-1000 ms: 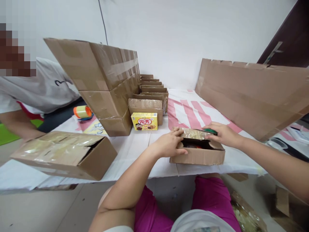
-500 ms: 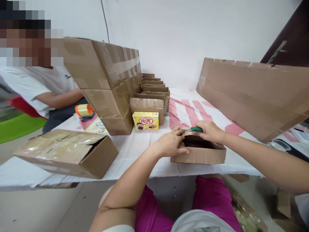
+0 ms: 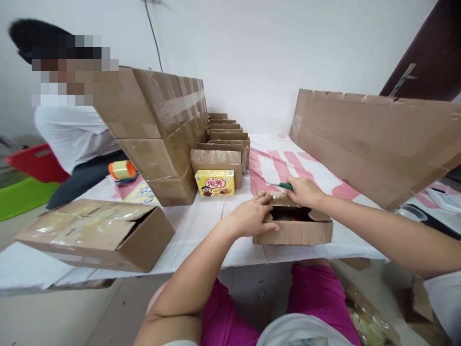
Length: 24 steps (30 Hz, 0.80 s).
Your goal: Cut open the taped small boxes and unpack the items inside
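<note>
A small cardboard box [image 3: 293, 233] lies before me near the table's front edge, its top partly open onto a dark inside. My left hand [image 3: 252, 216] grips the box's left end, fingers over the top and thumb by the front wall. My right hand [image 3: 304, 192] is closed around the green handle of a knife [image 3: 284, 186]. The thin blade points left, above the box's back flap and apart from my left fingers. Behind the left hand, a yellow printed carton [image 3: 215, 183] stands against a row of open cardboard boxes [image 3: 219, 157].
Taped cartons [image 3: 158, 125] form a tall stack at left centre. A longer taped carton [image 3: 97, 235] lies front left, with a tape roll [image 3: 122, 170] behind it. At right stands a large cardboard panel [image 3: 370, 139]. Another person [image 3: 75, 129] sits beyond the stack.
My right hand has lifted the knife slightly up and left, off the box top, uncovering more of the opening. My left hand keeps its grip. The other person has leaned and turned.
</note>
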Each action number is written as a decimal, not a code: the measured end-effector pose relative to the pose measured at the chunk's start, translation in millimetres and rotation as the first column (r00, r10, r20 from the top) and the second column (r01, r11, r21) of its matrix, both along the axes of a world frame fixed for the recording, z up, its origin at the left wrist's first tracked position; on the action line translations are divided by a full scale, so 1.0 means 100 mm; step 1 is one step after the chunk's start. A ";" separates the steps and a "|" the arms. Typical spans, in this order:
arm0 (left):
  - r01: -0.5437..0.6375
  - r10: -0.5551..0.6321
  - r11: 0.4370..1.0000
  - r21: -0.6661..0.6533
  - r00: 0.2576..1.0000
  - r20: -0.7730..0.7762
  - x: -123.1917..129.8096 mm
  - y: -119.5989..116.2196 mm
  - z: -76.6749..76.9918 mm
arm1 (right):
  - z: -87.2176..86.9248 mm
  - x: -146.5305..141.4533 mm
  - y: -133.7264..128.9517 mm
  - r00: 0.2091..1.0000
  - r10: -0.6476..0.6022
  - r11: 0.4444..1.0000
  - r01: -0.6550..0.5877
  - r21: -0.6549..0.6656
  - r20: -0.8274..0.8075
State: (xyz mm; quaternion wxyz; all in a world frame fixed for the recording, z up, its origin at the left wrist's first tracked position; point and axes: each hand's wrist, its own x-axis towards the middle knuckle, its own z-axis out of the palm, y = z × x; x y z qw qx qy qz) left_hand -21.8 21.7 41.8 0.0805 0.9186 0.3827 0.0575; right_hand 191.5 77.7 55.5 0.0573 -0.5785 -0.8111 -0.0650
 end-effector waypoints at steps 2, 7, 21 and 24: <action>-0.002 0.002 1.000 0.000 1.000 -0.012 0.00 -0.01 0.00 | -0.02 0.08 0.09 0.999 -0.055 0.998 0.055 0.013 -0.002; 0.014 -0.015 0.999 0.045 1.000 0.002 -0.03 0.00 -0.03 | 0.00 0.77 0.28 0.971 -0.235 0.970 0.237 0.056 -0.034; 0.033 -0.034 0.998 0.057 0.999 0.009 0.05 0.05 -0.03 | -1.02 3.10 -1.15 0.818 -0.574 0.797 0.571 -0.196 0.048; 0.030 -0.031 0.997 0.071 0.999 0.010 0.06 0.04 -0.03 | -1.31 3.07 -1.30 0.841 -0.540 0.818 0.522 -0.240 -0.010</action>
